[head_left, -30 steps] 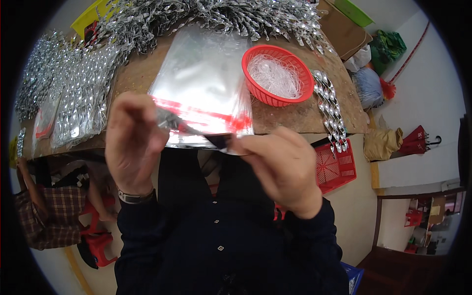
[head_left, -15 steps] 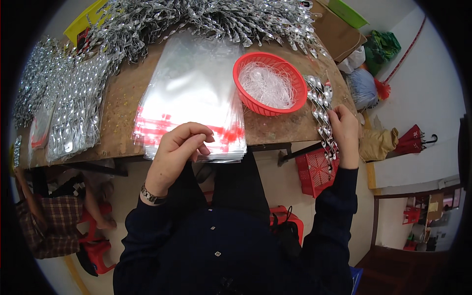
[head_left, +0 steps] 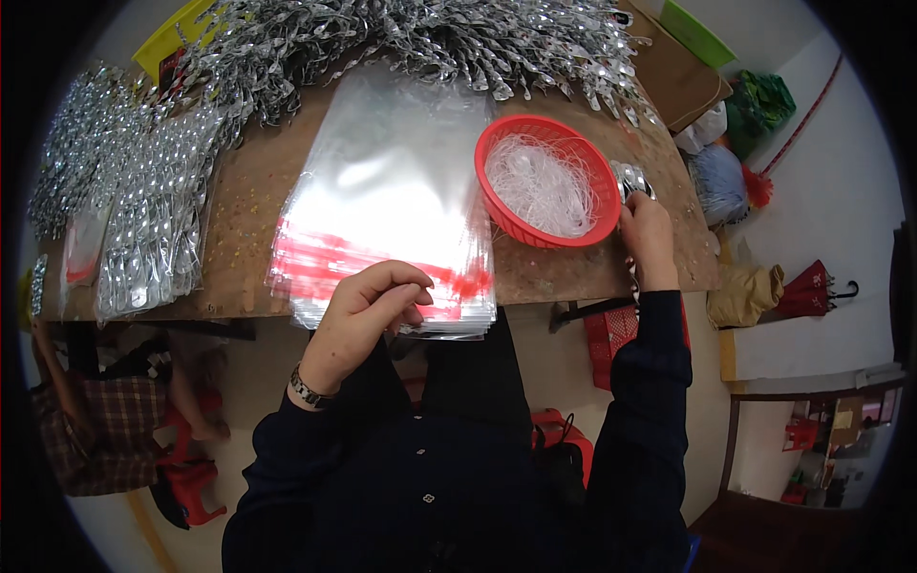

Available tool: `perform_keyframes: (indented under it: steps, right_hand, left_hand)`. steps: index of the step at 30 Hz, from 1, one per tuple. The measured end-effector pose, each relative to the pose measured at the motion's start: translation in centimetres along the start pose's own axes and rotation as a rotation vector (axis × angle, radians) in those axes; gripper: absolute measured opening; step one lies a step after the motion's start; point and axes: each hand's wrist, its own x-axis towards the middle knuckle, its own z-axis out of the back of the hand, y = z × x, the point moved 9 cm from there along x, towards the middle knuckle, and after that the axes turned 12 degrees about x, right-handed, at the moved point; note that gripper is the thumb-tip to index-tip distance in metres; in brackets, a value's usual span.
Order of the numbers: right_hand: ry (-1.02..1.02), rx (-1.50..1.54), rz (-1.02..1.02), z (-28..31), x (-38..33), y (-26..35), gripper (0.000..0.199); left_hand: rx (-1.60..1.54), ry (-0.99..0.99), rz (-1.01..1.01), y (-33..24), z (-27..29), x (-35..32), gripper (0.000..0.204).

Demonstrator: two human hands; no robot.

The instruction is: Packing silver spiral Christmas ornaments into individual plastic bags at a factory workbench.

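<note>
My left hand hovers over the near end of a stack of clear plastic bags with red-printed lower edges. Its thumb and forefinger are pinched together; anything between them is too small to make out. At the right edge of the table my right hand is closed on a small bunch of silver twisted strips. The hand covers most of that bunch. Between the bags and the right hand stands a red plastic basket with a tangle of clear thin threads in it.
A big heap of silver twisted strips lies along the back of the table. Bagged strips lie at the left. Below the right edge sits a red crate. A person in a checked garment sits at the left.
My right hand has moved up along the silver strips and now covers more of them. The left hand keeps its pinch over the bags. The whole view has shifted slightly.
</note>
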Motion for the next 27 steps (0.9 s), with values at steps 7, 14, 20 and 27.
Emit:
perform_keyframes:
  steps: [7, 14, 20, 27]
  right_hand:
    - [-0.14, 0.251, 0.014, 2.4, -0.7, 2.7, 0.023]
    - [-0.082, 0.33, -0.018, 1.3, 1.2, 2.9, 0.024]
    - [0.005, 0.512, -0.151, 0.2, 0.9, 3.0, 0.023]
    - [-0.322, 0.522, 0.166, 5.8, -1.5, 7.4, 0.016]
  left_hand:
    - [-0.011, 0.002, 0.008, 0.2, 0.6, 0.2, 0.018]
    - [-0.056, -0.022, 0.012, 0.1, 1.1, 0.9, 0.017]
    - [-0.05, -0.033, 0.008, 0.5, 2.0, 0.6, 0.017]
    - [0.075, -0.142, -0.073, -1.9, 6.0, 0.8, 0.02]
